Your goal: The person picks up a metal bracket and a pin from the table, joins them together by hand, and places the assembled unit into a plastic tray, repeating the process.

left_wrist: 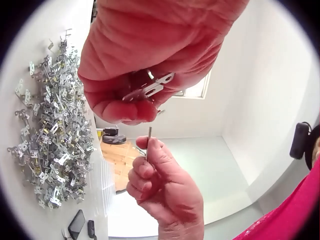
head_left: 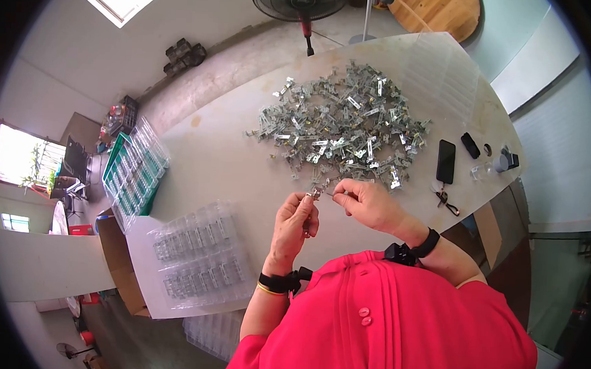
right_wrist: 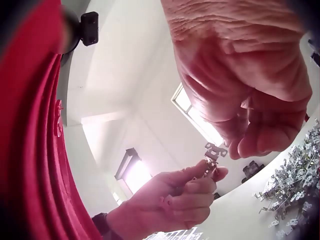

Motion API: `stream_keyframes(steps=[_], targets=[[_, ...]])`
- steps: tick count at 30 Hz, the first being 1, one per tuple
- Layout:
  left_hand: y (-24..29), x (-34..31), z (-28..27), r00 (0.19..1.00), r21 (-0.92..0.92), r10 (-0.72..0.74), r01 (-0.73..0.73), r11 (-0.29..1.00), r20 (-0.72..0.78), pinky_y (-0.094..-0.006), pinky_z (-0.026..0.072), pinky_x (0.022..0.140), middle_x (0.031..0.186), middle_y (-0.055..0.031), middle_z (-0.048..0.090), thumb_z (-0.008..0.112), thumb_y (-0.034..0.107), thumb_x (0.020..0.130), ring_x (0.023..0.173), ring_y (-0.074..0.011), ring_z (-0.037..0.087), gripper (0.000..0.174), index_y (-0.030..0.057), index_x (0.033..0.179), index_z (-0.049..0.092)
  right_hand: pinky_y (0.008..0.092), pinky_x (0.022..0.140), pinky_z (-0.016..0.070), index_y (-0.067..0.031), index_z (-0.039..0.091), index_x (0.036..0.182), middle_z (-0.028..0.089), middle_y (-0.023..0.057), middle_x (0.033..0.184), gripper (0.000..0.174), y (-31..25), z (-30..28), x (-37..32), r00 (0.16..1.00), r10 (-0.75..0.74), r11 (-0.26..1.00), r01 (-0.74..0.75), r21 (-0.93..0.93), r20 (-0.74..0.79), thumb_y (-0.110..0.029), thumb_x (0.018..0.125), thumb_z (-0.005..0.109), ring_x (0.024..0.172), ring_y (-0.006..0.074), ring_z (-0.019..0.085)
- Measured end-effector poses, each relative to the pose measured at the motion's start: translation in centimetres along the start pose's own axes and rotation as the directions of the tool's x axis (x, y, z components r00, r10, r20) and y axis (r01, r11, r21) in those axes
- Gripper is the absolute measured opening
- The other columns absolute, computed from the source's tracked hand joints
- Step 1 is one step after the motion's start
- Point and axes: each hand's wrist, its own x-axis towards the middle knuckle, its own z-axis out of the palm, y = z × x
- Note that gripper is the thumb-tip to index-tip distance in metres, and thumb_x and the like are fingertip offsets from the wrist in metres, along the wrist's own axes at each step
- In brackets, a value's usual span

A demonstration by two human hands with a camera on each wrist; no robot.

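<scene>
Over the table's near side, my left hand (head_left: pixel 292 223) pinches a small silvery metal bracket (head_left: pixel 316 193) between thumb and fingers. In the right wrist view the bracket (right_wrist: pixel 216 151) shows a flat end with holes sticking up past the fingertips. Close beside it, my right hand (head_left: pixel 373 205) pinches a thin metal pin (left_wrist: pixel 150 133) between thumb and forefinger, its tip pointing toward the left hand in the left wrist view. A short gap separates pin and bracket there. Just beyond both hands lies a wide heap of similar metal brackets (head_left: pixel 352 121).
Clear plastic trays (head_left: pixel 201 253) holding rows of metal parts lie at the left. Another clear tray leans on a green crate (head_left: pixel 115 165) at the table's left edge. A black phone (head_left: pixel 446 161), keys (head_left: pixel 445 199) and a small dark object (head_left: pixel 470 145) lie at the right.
</scene>
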Motion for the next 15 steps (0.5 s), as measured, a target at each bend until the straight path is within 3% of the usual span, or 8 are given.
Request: stream_keyframes(steps=[5, 9, 15], targets=[[-0.47, 0.10, 0.23, 1.000, 0.013, 0.017, -0.017, 1.000, 0.011, -0.0201, 0.0326, 0.043, 0.068, 0.0008, 0.056, 0.054, 0.027, 0.103, 0.049, -0.0065, 0.049, 0.020, 0.0070, 0.107, 0.055, 0.0380, 0.059, 0.0469, -0.0045, 0.064, 0.100, 0.064, 0.0120, 0.068, 0.019, 0.63, 0.18, 0.29, 0.998, -0.055, 0.998, 0.055, -0.040, -0.017, -0.022, 0.094, 0.059, 0.060, 0.0258, 0.061], [-0.49, 0.04, 0.36, 1.000, 0.109, 0.017, -0.020, 0.994, 0.022, -0.0193, 0.0324, 0.044, 0.068, 0.0016, 0.055, 0.054, 0.027, 0.103, 0.051, -0.0056, 0.048, 0.020, 0.0073, 0.107, 0.054, 0.0389, 0.060, 0.0471, -0.0041, 0.064, 0.099, 0.064, 0.0133, 0.070, 0.019, 0.23, 0.05, 0.28, 0.999, -0.017, 0.997, 0.015, -0.073, -0.029, -0.021, 0.094, 0.059, 0.062, 0.0270, 0.063], [-0.43, 0.19, 0.65, 0.999, 0.097, 0.040, -0.038, 0.995, -0.015, -0.0188, 0.0322, 0.044, 0.067, 0.0022, 0.054, 0.054, 0.028, 0.103, 0.051, -0.0049, 0.048, 0.021, 0.0075, 0.106, 0.054, 0.0403, 0.061, 0.0481, -0.0034, 0.064, 0.097, 0.065, 0.0153, 0.072, 0.018, -0.12, 0.01, 0.14, 0.999, -0.047, 0.994, 0.045, -0.095, -0.021, -0.021, 0.093, 0.059, 0.065, 0.0305, 0.065]])
